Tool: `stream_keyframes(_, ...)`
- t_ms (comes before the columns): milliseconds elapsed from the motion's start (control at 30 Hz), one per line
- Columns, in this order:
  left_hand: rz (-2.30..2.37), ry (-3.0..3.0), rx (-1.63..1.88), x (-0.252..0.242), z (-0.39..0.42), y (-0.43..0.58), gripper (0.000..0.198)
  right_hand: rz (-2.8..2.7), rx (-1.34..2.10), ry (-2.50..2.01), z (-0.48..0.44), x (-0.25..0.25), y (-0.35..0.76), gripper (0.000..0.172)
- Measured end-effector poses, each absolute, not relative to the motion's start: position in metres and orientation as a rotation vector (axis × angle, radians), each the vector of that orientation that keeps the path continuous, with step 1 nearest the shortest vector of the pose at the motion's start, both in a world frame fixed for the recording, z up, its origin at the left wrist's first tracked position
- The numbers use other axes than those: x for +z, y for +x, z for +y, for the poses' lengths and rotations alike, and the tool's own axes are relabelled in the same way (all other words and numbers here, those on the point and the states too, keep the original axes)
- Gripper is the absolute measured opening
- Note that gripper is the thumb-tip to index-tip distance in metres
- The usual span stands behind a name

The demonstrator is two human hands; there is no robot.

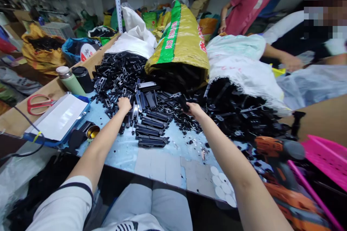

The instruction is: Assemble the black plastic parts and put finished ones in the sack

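My left hand (124, 104) reaches into a heap of small black parts with metal clips (119, 74). Its fingers are curled, and what they grip is hidden. At the front of the yellow sack's mouth, my right hand (194, 110) closes its fingers on a black plastic piece (183, 104), whose exact kind I cannot make out. Between my hands lies a row of long black plastic parts (151, 130), side by side on the blue table top (123, 153). Several flat black strips (142, 99) lie just beyond that row.
A yellow sack (187, 39) and white sacks (241, 61) spill black parts at the back. Orange power drills (271, 148) and a pink basket (325, 158) stand right. Scissors (40, 104), a green bottle (70, 81) and a paper-topped tray (58, 117) are left. Two people work opposite.
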State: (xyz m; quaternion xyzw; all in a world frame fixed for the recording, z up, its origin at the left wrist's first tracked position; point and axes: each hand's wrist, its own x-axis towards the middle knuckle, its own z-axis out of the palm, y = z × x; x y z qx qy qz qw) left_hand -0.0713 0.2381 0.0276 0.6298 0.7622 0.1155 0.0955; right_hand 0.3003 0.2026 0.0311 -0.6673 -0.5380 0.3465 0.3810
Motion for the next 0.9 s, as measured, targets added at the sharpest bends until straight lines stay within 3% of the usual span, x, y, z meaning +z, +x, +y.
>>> stream_keyframes(100, 2.226, 1.845, 0.295, 0.028, 0.255, -0.074, 0.018, -1.193, 1.187, -1.498, 0.146, 0.033, 0.294, 0.024)
stream_keyframes(200, 2.195, 1.859, 0.289, 0.028, 0.256, -0.077, 0.010, -1.005, 1.499, -1.193, 0.085, 0.030, 0.272, 0.049)
stream_keyframes(267, 2.185, 1.868, 0.310, 0.028, 0.251, -0.078, 0.012, -0.981, 1.547, -1.115, 0.049, 0.025, 0.251, 0.055)
stream_keyframes(333, 2.185, 1.878, 0.349, 0.028, 0.245, -0.076, 0.013, -1.011, 1.519, -1.071, 0.018, 0.014, 0.229, 0.050)
stream_keyframes(433, 2.194, 1.896, 0.436, 0.031, 0.235, -0.068, 0.013, -1.077, 1.427, -1.056, -0.019, -0.009, 0.204, 0.048)
stream_keyframes(567, 2.264, 1.898, 0.587, 0.041, 0.225, -0.062, 0.017, -1.077, 1.239, -1.176, -0.054, -0.037, 0.213, 0.065)
stream_keyframes(667, 2.252, 1.920, 0.943, 0.053, 0.212, -0.066, 0.029, -1.151, 1.002, -1.392, -0.072, -0.046, 0.248, 0.070)
stream_keyframes(800, 1.872, 1.977, 1.427, 0.063, 0.166, -0.061, 0.034, -1.434, 0.587, -1.624, -0.082, -0.038, 0.292, 0.070)
stream_keyframes(900, 1.490, 2.026, 1.256, 0.057, 0.103, -0.038, 0.034, -1.786, 0.327, -1.715, -0.076, -0.019, 0.300, 0.071)
